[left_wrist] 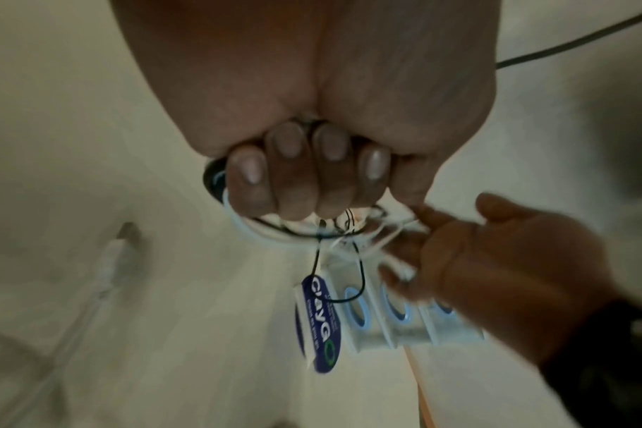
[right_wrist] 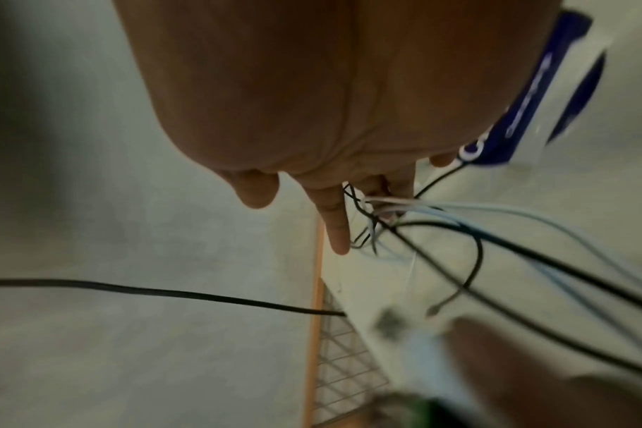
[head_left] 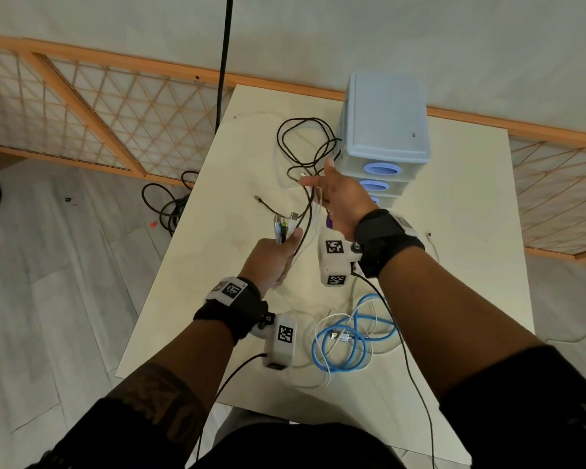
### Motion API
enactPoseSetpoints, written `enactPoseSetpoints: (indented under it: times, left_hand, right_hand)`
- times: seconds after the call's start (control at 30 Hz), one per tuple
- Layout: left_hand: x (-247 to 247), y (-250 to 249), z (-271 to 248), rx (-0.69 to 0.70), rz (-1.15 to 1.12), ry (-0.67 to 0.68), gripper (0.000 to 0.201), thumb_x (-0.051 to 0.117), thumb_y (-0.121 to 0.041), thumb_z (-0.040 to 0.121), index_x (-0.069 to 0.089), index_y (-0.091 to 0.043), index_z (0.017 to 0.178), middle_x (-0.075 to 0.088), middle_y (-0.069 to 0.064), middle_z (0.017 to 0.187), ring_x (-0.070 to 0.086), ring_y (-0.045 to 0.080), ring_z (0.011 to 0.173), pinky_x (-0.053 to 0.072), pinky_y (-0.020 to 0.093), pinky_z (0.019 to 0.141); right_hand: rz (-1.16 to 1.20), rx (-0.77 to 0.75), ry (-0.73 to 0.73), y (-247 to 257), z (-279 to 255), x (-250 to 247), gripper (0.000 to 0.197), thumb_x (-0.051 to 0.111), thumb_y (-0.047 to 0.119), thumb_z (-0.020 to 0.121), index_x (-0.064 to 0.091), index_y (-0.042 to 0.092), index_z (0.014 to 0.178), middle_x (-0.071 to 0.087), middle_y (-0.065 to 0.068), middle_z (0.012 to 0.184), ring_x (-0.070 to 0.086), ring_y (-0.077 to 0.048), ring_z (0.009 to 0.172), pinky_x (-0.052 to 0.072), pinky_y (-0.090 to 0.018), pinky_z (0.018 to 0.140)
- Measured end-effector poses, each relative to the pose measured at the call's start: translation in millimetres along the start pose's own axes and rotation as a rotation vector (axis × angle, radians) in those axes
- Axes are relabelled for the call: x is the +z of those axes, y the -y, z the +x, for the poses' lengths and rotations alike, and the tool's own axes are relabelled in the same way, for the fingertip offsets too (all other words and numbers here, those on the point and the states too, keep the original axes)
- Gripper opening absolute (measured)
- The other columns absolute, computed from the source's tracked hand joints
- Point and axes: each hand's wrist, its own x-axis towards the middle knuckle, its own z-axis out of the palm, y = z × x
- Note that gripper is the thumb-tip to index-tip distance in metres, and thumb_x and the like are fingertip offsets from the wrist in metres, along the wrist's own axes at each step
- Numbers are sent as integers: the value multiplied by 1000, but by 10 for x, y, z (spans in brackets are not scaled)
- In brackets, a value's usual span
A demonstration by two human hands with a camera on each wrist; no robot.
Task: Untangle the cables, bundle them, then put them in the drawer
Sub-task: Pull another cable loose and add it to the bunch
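**Cable mess on the little table, mid-sort**

So the left hand (head_left: 273, 262) was near the middle of the frame, fingers (left_wrist: 294, 170) curled tight round a bunch of cable ends (head_left: 282, 228), plugs sticking up out of the fist. The right hand (head_left: 340, 198) sat just above and to the right of it, fingers mostly straight and loosely spread, with black and white strands (head_left: 310, 211) running between them. Can't tell if it actually pinched any.

The rest of the black cable (head_left: 305, 140) looped over the upper middle of the table (head_left: 471, 214), touching the drawer unit's (head_left: 386, 116) left side. A coiled blue and white cable (head_left: 344, 336) lay lower centre, close to the near edge. The table's right half had open surface; the left edge was close to the hands.

The drawer unit stood at the upper right, all drawers closed, contents not visible. More black cord (head_left: 166, 204) lay on the floor left of the table.
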Motion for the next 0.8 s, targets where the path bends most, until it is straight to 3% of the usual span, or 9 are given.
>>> enactPoseSetpoints:
  times: [0.07,0.17,0.27,0.33,0.37,0.47,0.53,0.67,0.8]
  left_hand:
    - [-41,-56,57,8,-58,-15,71,60,-48,103,33,-24,42,31,-1,41,25,15,37,22,26,48]
    - [-113,-154,139,18,-87,-16,72,62,-54,100,33,-26,40,31,-2,42,25,15,39,21,25,48]
    - [-165,-237,181,11,-128,-11,69,64,-60,96,31,-27,44,28,-4,46,22,16,43,19,26,50]
    - [-170,-275,180,18,-142,11,69,63,-64,95,28,-26,49,24,-4,49,18,17,46,17,28,51]
    - [-161,-294,174,24,-150,29,68,61,-64,96,26,-26,52,22,-4,51,16,17,48,15,29,51]
    - [-130,-335,159,35,-154,74,66,57,-63,98,22,-26,57,18,-3,54,13,17,49,15,27,48]
    - [-108,-354,143,46,-153,94,65,55,-64,99,22,-25,59,17,-3,54,13,17,49,16,26,46]
    - [-81,-352,113,38,-161,139,66,53,-66,99,25,-24,56,19,-3,53,14,17,49,16,28,46]
    - [-77,-324,105,37,-182,157,66,53,-65,100,26,-25,56,19,-3,53,14,17,48,14,29,47]
  right_hand:
    - [-65,32,-68,-142,-29,-56,58,36,56,104,69,15,127,43,-6,156,37,-22,145,26,-36,115]
    - [-240,56,-213,-416,-115,-124,46,45,39,104,61,8,134,55,-13,144,49,-31,136,37,-46,115]
    - [-382,69,-356,-819,-251,-156,25,52,36,94,67,17,100,75,-12,109,67,-32,111,50,-46,101]
    - [-426,105,-312,-1056,-379,-91,10,57,25,89,64,19,86,78,-5,84,74,-28,90,55,-45,94]
    - [-516,129,-236,-1151,-439,-33,11,59,24,90,66,17,85,78,-5,83,74,-28,88,56,-44,92]
    - [-928,197,17,-1374,-587,173,31,58,39,95,71,11,99,74,-8,103,67,-28,102,52,-34,89]
    - [-1076,208,104,-1454,-641,286,36,56,38,94,69,7,108,70,-11,113,63,-32,109,49,-34,88]
    - [-1190,221,121,-1579,-734,395,29,59,29,92,65,7,110,69,-13,115,64,-35,107,53,-39,87]
    - [-1189,211,82,-1586,-789,359,26,53,21,92,69,8,108,70,-12,113,65,-33,107,53,-35,87]
